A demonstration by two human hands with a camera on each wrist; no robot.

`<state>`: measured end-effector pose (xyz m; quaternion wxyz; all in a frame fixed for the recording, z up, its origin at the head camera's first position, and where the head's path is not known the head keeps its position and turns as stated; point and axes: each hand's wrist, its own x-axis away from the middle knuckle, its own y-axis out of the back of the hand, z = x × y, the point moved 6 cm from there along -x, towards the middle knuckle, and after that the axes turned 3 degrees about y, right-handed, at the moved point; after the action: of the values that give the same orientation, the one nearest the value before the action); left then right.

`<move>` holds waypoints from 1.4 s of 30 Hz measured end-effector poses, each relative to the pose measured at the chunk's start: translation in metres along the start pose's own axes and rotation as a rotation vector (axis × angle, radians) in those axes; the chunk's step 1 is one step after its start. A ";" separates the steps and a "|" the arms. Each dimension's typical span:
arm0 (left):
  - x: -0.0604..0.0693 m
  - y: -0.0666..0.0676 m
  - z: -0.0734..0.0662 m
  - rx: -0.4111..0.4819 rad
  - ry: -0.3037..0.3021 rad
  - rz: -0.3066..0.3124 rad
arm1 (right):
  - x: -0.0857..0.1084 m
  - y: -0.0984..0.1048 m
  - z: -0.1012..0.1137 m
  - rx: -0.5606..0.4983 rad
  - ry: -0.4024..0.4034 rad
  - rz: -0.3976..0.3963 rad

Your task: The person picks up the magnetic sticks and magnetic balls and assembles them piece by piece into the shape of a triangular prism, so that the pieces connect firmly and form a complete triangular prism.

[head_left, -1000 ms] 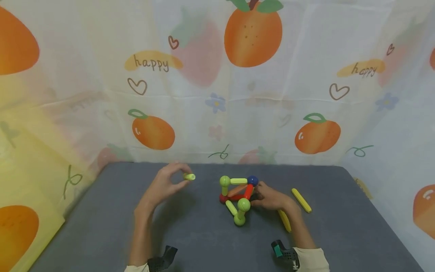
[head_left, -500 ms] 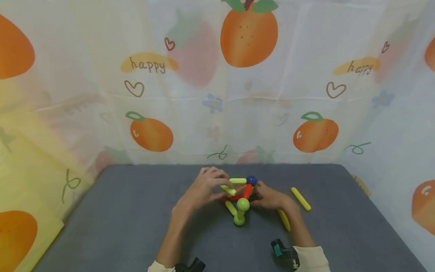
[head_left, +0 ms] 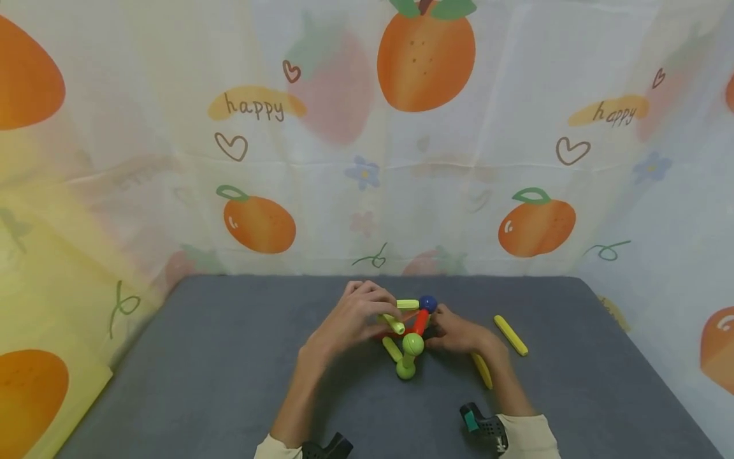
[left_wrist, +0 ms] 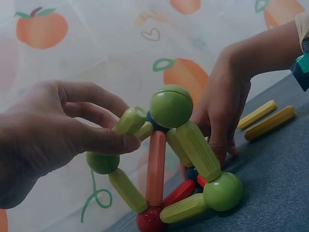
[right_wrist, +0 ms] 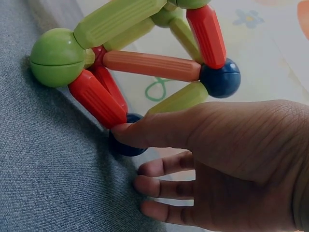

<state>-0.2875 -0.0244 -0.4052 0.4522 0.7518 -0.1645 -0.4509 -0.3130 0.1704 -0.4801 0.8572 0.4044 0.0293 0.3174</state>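
Observation:
A frame of coloured magnetic rods and balls stands on the grey table (head_left: pixel 189 376). It has green balls (left_wrist: pixel 171 107), a red ball (left_wrist: pixel 150 220), an upper blue ball (right_wrist: pixel 220 78) and a lower blue ball (right_wrist: pixel 128 147). My left hand (head_left: pixel 352 322) pinches a light green magnetic rod (left_wrist: pixel 129 122) between thumb and fingers, close beside the frame's upper part; whether it touches a ball cannot be made out. At the frame's right side, my right hand (head_left: pixel 459 331) holds the lower blue ball, its thumb on the ball and its index finger hidden.
Two yellow rods lie to the right: one yellow rod (head_left: pixel 510 335) beyond the right forearm, another yellow rod (head_left: pixel 482 371) partly under it. A fruit-printed cloth (head_left: pixel 367 210) hangs behind the table. Each wrist wears a black camera mount (head_left: pixel 484 428).
My left hand has carried the light green rod from the left over to the frame, covering its upper left corner. The right hand stays at the frame's right side.

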 end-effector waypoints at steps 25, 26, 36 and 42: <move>0.026 -0.062 0.041 0.405 0.473 0.328 | 0.002 0.007 -0.002 0.093 0.039 -0.094; 0.029 -0.067 0.043 0.397 0.470 0.335 | 0.002 0.008 -0.002 0.110 0.043 -0.119; 0.038 -0.079 0.053 0.312 0.571 0.254 | 0.021 0.024 -0.006 0.172 -0.040 -0.173; 0.042 -0.081 0.058 0.294 0.618 0.236 | 0.051 0.037 -0.012 0.272 -0.347 -0.072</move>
<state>-0.3259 -0.0388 -0.5051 0.4166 0.8854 -0.1688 -0.1183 -0.2953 0.2252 -0.4510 0.7979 0.5634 -0.0620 0.2053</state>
